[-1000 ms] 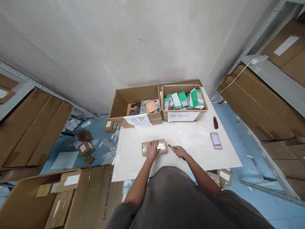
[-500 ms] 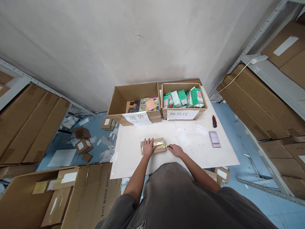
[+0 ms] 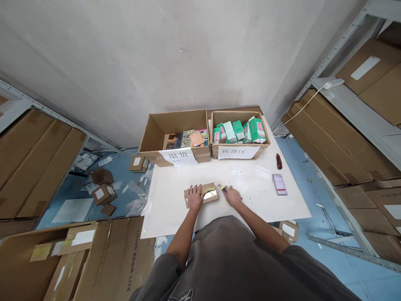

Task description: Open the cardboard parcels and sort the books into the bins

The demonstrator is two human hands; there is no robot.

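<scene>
A small cardboard box [image 3: 210,191] with shiny clear tape lies on the white tabletop in front of me. My left hand [image 3: 194,197] grips its left part, fingers across the top toward the far edge. Just right of the box, apart from it, my right hand [image 3: 232,196] is closed around a utility knife [image 3: 223,188] with yellow and black on it. Motion blurs this hand and the knife, and the blade cannot be made out clearly.
Two open cartons stand at the back of the table [image 3: 169,217]: a left carton [image 3: 150,158] with books, a right carton [image 3: 266,144] with green-and-white packets. At right lie a red-and-black tool [image 3: 278,161] and a blurred-out flat object [image 3: 279,184]. A large carton [image 3: 125,251] stands lower left.
My right hand with the utility knife has drawn back from the box's right end, leaving a gap. My left hand stays on the box. The whole view has shifted slightly.
</scene>
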